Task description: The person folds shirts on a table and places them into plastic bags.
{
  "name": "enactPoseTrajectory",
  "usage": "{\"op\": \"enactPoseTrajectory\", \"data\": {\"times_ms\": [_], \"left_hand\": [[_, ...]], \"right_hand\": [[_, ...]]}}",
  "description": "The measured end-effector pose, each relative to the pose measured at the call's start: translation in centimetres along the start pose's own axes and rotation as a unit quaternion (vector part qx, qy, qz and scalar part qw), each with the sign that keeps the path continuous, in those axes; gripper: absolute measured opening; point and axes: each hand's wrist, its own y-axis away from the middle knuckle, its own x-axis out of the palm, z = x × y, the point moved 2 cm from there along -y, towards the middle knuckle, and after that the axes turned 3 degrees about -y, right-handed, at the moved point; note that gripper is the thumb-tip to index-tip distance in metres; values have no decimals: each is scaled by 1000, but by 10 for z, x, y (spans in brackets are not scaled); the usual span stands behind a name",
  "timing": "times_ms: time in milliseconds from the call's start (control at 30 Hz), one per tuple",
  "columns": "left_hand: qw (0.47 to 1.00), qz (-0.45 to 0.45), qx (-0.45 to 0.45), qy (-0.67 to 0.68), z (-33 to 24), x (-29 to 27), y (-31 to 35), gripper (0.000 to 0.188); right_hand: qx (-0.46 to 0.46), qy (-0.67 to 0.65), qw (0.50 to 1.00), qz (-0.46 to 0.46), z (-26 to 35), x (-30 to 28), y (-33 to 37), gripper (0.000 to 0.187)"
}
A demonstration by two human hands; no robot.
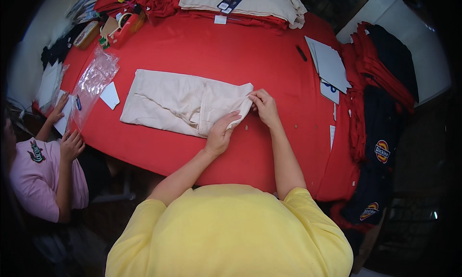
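Note:
A folded cream garment lies lengthwise on the red-covered table in front of me, with a loose crease and an overlapping flap along its middle. My right hand pinches the garment's right end near its far corner between thumb and fingers. Lower on that same end rests my left hand, its fingers stretched out together over the fabric by the near edge. Part of the thumb side is hard to make out. Whether the garment is a shirt or trousers cannot be told from this fold.
Clear plastic bags, a white card and a red tape dispenser lie left. A person in a pink shirt sits there, hands at the table edge. Folded garments are stacked behind; grey boards and dark clothes lie right.

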Motion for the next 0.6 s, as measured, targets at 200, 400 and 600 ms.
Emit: {"op": "enactPoseTrajectory", "data": {"times_ms": [200,400,600], "left_hand": [[999,-42,-3,6,-12,-4,-4,27],[965,124,61,-221,-26,5,0,52],[986,-37,-145,-79,-16,1,-20,67]], "right_hand": [[246,-50,966,-66,3,-31,-15,41],[314,-151,935,72,-12,0,27,43],[245,-226,938,90,41,23,27,49]]}}
